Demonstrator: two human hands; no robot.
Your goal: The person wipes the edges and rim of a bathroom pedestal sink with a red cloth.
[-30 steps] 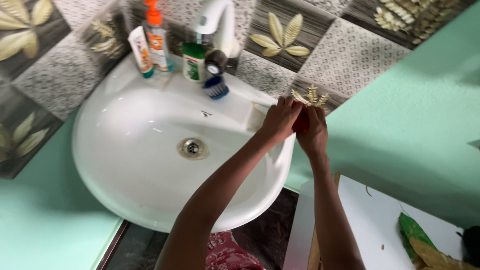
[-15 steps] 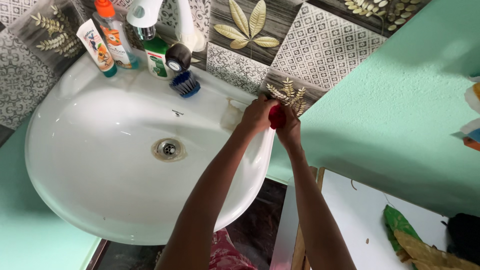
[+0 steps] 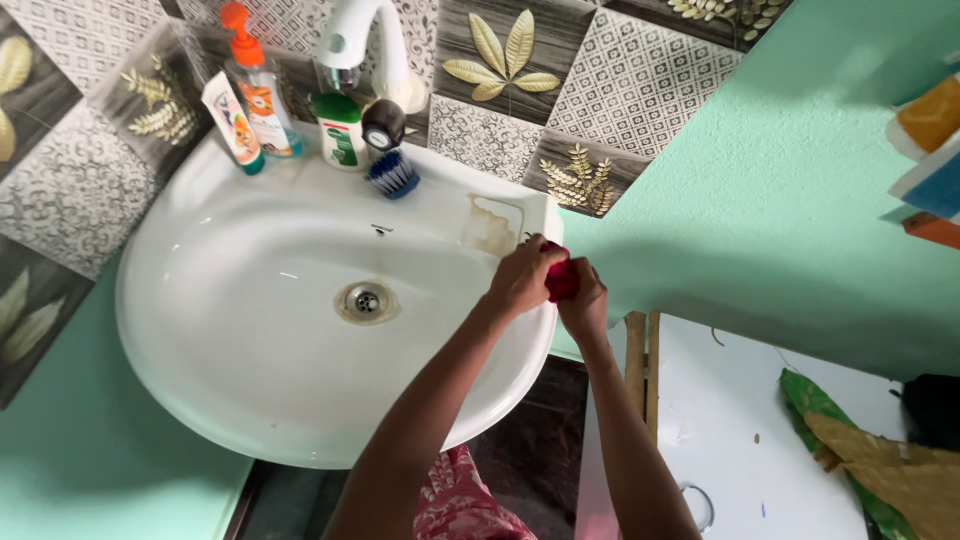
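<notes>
My left hand (image 3: 520,277) and my right hand (image 3: 585,300) meet at the right rim of a white wash basin (image 3: 250,330). Between them they grip a small red object (image 3: 560,278), mostly hidden by my fingers. Both hands hover just over the basin's edge, beside a stained soap recess (image 3: 492,222). The drain (image 3: 366,299) lies to the left of my hands.
At the back of the basin stand a white tap (image 3: 365,40), an orange-capped pump bottle (image 3: 255,90), a tube (image 3: 232,122), a green bottle (image 3: 340,130) and a blue brush (image 3: 390,165). A white surface (image 3: 740,430) with green and yellow bags (image 3: 860,450) lies at right.
The view has shifted, so basin and hands sit lower in frame. My hands stay together at the basin's right rim, and the red object shows between them.
</notes>
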